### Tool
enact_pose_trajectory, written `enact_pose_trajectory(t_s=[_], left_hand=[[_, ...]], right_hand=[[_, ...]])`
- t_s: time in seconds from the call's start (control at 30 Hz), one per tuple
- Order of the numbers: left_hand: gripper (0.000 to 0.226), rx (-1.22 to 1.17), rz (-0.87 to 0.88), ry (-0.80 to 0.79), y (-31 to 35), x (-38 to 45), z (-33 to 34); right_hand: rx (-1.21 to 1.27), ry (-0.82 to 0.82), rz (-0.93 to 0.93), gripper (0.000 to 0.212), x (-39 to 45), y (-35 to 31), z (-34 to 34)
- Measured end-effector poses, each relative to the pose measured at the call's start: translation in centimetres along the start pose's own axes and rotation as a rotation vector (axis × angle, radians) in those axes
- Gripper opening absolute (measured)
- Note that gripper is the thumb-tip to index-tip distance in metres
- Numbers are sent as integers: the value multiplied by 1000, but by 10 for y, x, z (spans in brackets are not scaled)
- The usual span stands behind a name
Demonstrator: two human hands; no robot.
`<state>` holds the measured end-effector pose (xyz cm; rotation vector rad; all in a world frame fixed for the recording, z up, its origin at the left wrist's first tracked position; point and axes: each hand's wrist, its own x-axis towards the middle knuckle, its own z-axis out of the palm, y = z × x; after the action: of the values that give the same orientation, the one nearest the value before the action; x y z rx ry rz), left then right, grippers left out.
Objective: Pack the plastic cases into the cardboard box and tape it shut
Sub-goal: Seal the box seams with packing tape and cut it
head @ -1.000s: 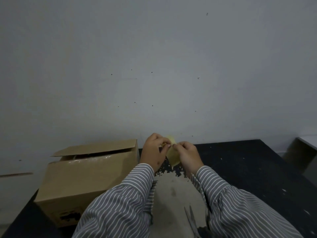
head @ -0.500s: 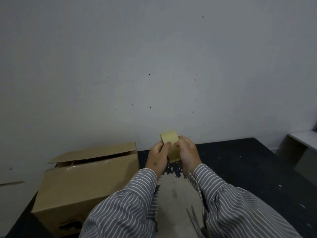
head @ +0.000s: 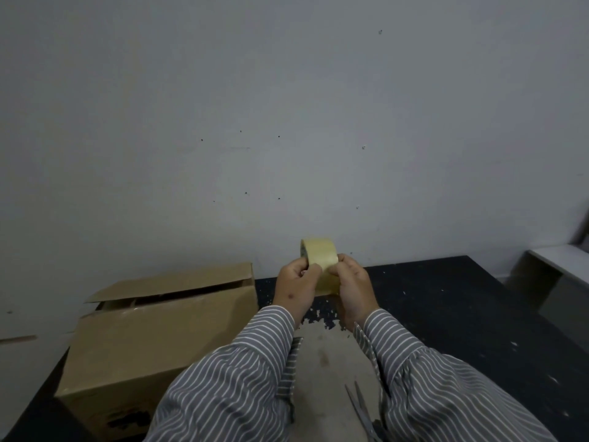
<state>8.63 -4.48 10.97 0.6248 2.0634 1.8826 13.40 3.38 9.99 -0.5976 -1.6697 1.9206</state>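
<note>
Tape point(head: 319, 265) is gripped by both the left hand point(head: 295, 287) and right hand point(head: 353, 287); its end must be found before the half-closed box point(head: 153, 339) is sealed.

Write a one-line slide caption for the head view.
Both hands, left and right, hold a tape roll above the table, beside the not-yet-taped cardboard box.

Left hand point(head: 296, 283) and right hand point(head: 352, 283) grip a yellowish roll of packing tape point(head: 320, 266) on edge above the black table point(head: 446, 314); cardboard box point(head: 153, 339) at 9 o'clock of the hands, flaps ajar; scissors point(head: 363, 409) at 6 o'clock.
</note>
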Motion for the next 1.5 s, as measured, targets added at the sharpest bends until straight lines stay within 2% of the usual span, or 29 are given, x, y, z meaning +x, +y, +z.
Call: enact_pose_trajectory(t_s=[0.33, 0.47, 0.57, 0.67, 0.87, 1.1, 1.27, 1.5], left_hand=[[19, -72, -23, 39, 1, 2, -6], [18, -26, 51, 6, 3, 0, -7], [23, 23, 92, 42, 3, 2, -8], [26, -4, 97, 4, 1, 3, -13], [21, -169, 66, -58, -2, -1, -17], [25, -155, 22, -124, 1, -5, -25], [35, -114, 97, -241, -2, -6, -31], [33, -23, 170, -234, -10, -5, -33]], right_hand=[[1, -55, -25, 23, -5, -6, 8], [-10, -32, -46, 30, -5, -6, 11], [55, -72, -38, 32, -5, -7, 13], [126, -83, -6, 24, -6, -10, 15], [79, -52, -43, 23, -7, -11, 17], [-18, -57, -74, 34, -11, -5, 16], [147, -36, -14, 26, -10, -9, 15], [165, -2, 16, 24, -15, -10, 20]])
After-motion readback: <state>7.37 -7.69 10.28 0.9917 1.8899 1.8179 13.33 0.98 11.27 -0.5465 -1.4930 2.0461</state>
